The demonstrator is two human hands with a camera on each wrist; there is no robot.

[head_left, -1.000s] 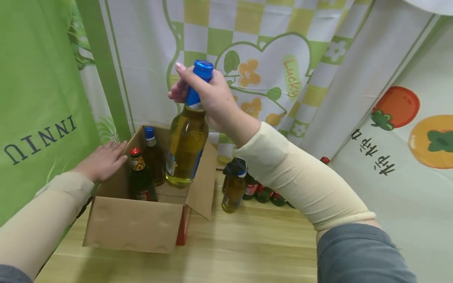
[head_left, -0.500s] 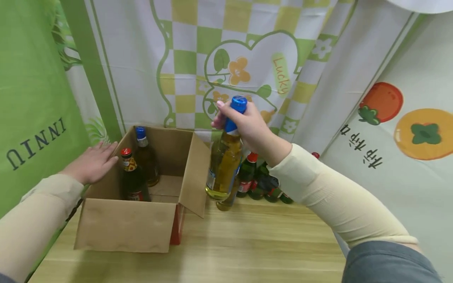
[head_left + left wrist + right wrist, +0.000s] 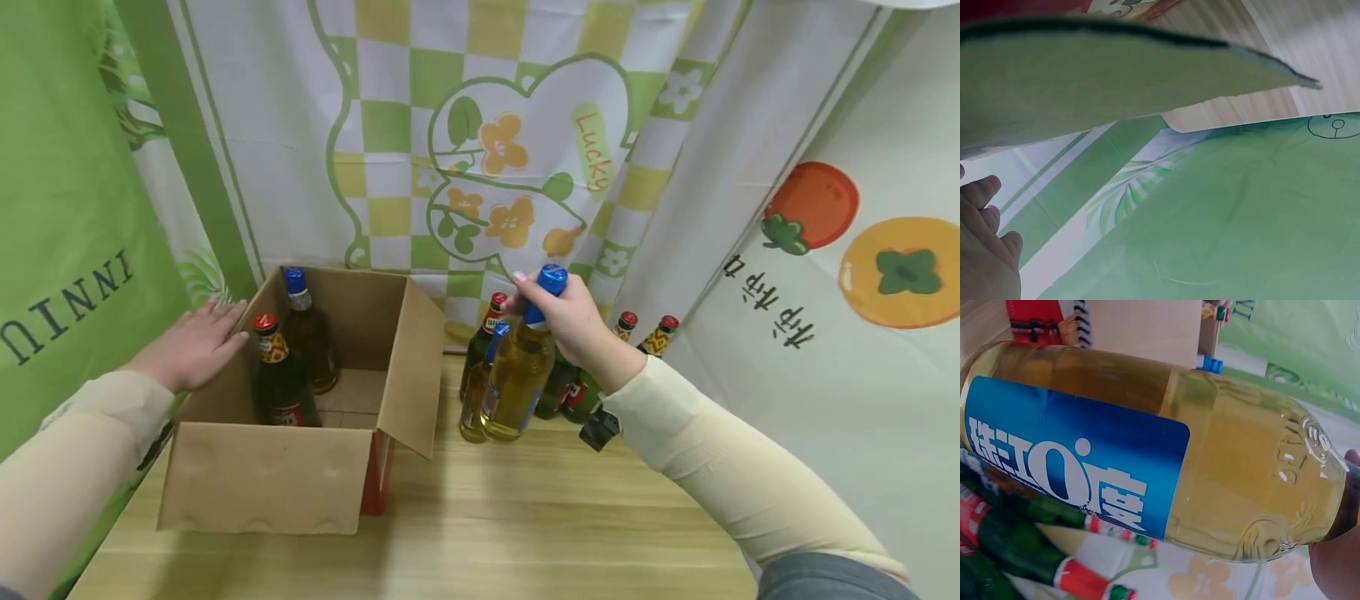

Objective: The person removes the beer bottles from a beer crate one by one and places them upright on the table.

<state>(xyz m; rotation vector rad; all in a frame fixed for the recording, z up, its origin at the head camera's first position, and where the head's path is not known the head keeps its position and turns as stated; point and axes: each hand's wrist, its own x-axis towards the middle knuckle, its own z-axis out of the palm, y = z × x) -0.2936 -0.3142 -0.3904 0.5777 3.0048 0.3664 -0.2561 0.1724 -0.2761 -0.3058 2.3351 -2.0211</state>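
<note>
My right hand (image 3: 588,325) grips a clear beer bottle (image 3: 519,379) by its blue-foiled neck, with the thumb near the cap. The bottle is nearly upright beside a similar blue-necked bottle (image 3: 474,408); whether its base touches the table I cannot tell. In the right wrist view its blue label (image 3: 1079,456) with white lettering fills much of the frame. My left hand (image 3: 187,346) rests with extended fingers on the left side of an open cardboard box (image 3: 262,475). Inside the box stand a red-capped green bottle (image 3: 285,383) and a blue-capped bottle (image 3: 313,333).
Several red-capped green bottles (image 3: 576,400) stand behind and right of the held bottle, partly hidden by my hand and arm. The box's right flap (image 3: 416,375) sticks out toward them. A patterned curtain (image 3: 405,125) backs the wooden table (image 3: 525,517).
My right hand has carried the beer bottle from above the box to the right and down, beside the other bottles. My left hand has stayed on the box.
</note>
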